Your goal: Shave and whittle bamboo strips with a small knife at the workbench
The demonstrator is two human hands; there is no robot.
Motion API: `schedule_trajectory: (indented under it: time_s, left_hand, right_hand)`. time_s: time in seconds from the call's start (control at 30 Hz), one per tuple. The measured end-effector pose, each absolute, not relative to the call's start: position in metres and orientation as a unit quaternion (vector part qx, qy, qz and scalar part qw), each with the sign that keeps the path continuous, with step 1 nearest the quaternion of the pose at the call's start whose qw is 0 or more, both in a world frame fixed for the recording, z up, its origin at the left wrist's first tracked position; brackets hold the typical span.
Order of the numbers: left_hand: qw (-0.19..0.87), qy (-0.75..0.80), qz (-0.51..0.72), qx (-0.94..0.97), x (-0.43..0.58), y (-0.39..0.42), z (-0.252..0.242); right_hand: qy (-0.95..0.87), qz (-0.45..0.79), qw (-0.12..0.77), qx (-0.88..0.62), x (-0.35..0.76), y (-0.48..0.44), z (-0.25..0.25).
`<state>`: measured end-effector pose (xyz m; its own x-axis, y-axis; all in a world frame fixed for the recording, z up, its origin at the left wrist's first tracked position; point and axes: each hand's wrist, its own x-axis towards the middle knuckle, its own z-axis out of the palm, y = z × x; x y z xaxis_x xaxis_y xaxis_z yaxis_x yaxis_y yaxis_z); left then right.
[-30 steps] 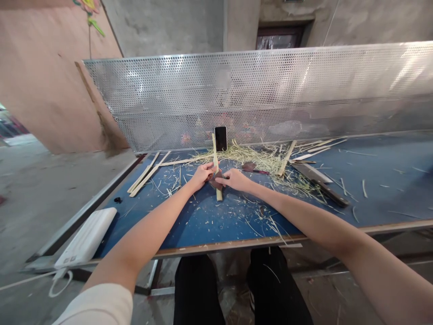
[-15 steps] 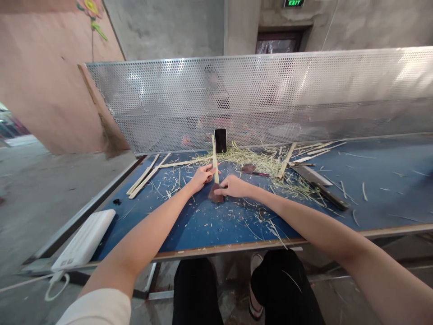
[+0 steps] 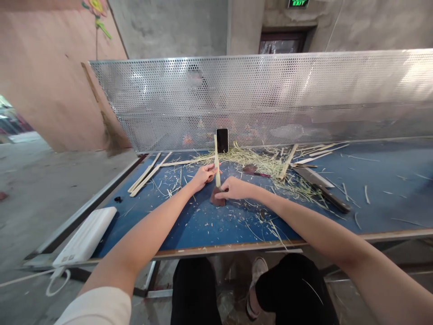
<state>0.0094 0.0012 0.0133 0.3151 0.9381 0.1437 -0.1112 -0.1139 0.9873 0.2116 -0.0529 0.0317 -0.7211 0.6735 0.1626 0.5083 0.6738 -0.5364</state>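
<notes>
Brown patch: since a second ago, the brown patch (image 3: 217,200) and the right hand (image 3: 234,188) have slid nearer the person along the pale strip (image 3: 217,175); the strip's near end then stuck out past the patch and is now out of sight.
Right fingers: thumb and fingers pinched together on the patch, at the strip's near end.
Left fingers: the left hand (image 3: 203,177) grips the strip partway along, fingers closed on it.
Strip: over the middle of the blue table (image 3: 189,234), pointing toward the far edge, its far tip just left of the phone (image 3: 222,141).
Far edge: phone upright near the perforated panel (image 3: 237,99), shavings (image 3: 252,156) heaped beside it and to its right.
Right of the heap: a knife (image 3: 320,188), dark handle toward the near edge.
Left edge: two loose strips (image 3: 149,177) lying slantwise.
Near-left corner: a white power strip (image 3: 85,235) with a cable.
</notes>
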Motion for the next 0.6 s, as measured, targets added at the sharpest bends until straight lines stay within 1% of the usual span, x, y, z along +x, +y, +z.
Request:
schedule_trajectory:
  time_s: [0.07, 0.17, 0.2, 0.3, 0.37, 0.47, 0.5, 0.6]
  left_hand:
    - [0.564, 0.354, 0.466, 0.583, 0.0091, 0.0023, 0.0123]
    - [0.563, 0.350, 0.467, 0.585, 0.0090, 0.0036, 0.0111]
    - [0.564, 0.349, 0.467, 0.585, 0.0091, 0.0037, 0.0110]
    - [0.567, 0.350, 0.466, 0.583, 0.0097, 0.0032, 0.0116]
    - [0.565, 0.352, 0.465, 0.584, 0.0100, 0.0024, 0.0125]
    - [0.559, 0.351, 0.465, 0.591, 0.0103, 0.0014, 0.0135]
    - [0.558, 0.351, 0.465, 0.590, 0.0104, 0.0012, 0.0138]
    - [0.563, 0.357, 0.464, 0.583, 0.0103, 0.0005, 0.0145]
  right_hand:
    - [-0.896, 0.250, 0.161, -0.330, 0.2116, -0.0526, 0.0310]
    - [-0.870, 0.198, 0.212, -0.399, 0.2116, -0.0510, 0.0306]
    - [-0.870, 0.186, 0.217, -0.401, 0.2116, -0.0505, 0.0306]
    - [-0.900, 0.210, 0.178, -0.339, 0.2117, -0.0498, 0.0303]
    - [-0.901, 0.220, 0.170, -0.333, 0.2116, -0.0497, 0.0303]
    - [-0.872, 0.179, 0.219, -0.400, 0.2114, -0.0500, 0.0311]
    - [-0.872, 0.177, 0.219, -0.399, 0.2115, -0.0506, 0.0315]
    - [-0.904, 0.222, 0.158, -0.330, 0.2118, -0.0530, 0.0332]
